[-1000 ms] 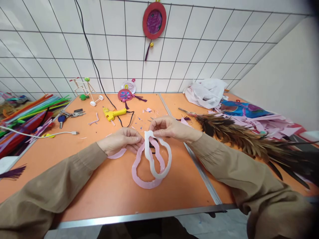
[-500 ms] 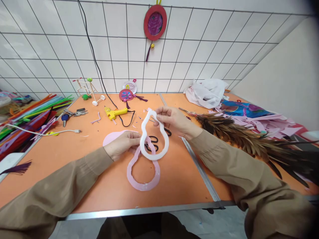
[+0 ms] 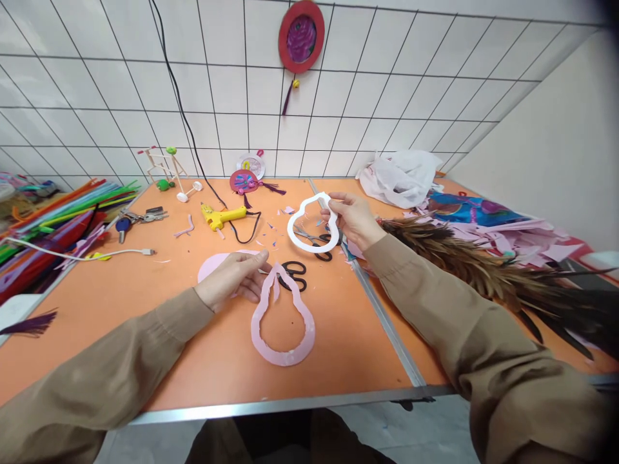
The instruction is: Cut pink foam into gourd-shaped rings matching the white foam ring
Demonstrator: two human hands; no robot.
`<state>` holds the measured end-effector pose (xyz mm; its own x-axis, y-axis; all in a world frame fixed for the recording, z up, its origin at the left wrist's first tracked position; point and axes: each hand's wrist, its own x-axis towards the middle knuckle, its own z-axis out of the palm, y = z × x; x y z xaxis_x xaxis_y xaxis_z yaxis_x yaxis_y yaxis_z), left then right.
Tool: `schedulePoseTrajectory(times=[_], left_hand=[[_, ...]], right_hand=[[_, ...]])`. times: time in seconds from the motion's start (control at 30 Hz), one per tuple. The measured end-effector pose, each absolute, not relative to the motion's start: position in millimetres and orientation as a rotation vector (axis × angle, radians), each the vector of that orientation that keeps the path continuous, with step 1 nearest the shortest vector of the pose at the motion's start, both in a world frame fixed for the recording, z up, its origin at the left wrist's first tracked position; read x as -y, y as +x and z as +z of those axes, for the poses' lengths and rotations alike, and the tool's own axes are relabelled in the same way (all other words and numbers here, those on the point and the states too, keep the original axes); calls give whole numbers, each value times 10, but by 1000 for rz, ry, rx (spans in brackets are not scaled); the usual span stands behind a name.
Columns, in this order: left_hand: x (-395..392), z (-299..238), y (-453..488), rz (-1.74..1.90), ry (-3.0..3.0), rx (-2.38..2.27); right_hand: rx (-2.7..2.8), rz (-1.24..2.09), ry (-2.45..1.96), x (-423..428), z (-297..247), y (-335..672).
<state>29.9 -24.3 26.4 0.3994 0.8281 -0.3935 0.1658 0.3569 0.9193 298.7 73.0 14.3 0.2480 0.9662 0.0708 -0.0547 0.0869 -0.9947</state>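
In my right hand (image 3: 355, 218) is a white gourd-shaped frame (image 3: 313, 247), pinched by its upper right edge and raised over the table. My left hand (image 3: 235, 278) is open, its fingers apart, just left of a pink gourd-shaped frame (image 3: 283, 356) that lies on the orange table (image 3: 193, 361). The pink frame has a rough inner edge and a loose strip at its top. Partly under my left hand lies a pink sheet piece (image 3: 209, 265). Black-handled scissors (image 3: 296, 283) are behind the pink frame; a second pair of scissors (image 3: 323, 255) sits below the white frame.
A yellow glue gun (image 3: 222, 218) with a black cord lies at the back. Keys (image 3: 140, 219), a white cable (image 3: 116, 255) and colourful pipe cleaners (image 3: 72, 209) are on the left. Brown feathers (image 3: 449, 258), pink scraps (image 3: 522, 241) and a white plastic bag (image 3: 399, 179) occupy the right.
My right hand has carried the white frame away to the back right. The pink frame has turned slightly and now lies apart from the white one. My left hand's fingers have spread.
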Motion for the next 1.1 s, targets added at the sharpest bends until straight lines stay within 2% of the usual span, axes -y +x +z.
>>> schedulePoseTrajectory(times=[0.37,0.53,0.63,0.83,1.0,1.1], left_hand=[[247,199,377,548,1338,-1207],[234,246,285,646,1201,-1014],[245,287,224,677,1120,-951],[273,313,168,700,1045,-873],[272,283,153,755,1036,-861],[273,265,147,816,984,-863]], right_hand=[[1317,578,-1279,-620,90,2896],[2286,479,-1093,-240,176,2563],[2572,398,-1140,-85,182,2448],[2805,278,-1179,30,244,2414],[2881,367,-1118,108,344,2421],[2840,311,-1146,140,386,2441]])
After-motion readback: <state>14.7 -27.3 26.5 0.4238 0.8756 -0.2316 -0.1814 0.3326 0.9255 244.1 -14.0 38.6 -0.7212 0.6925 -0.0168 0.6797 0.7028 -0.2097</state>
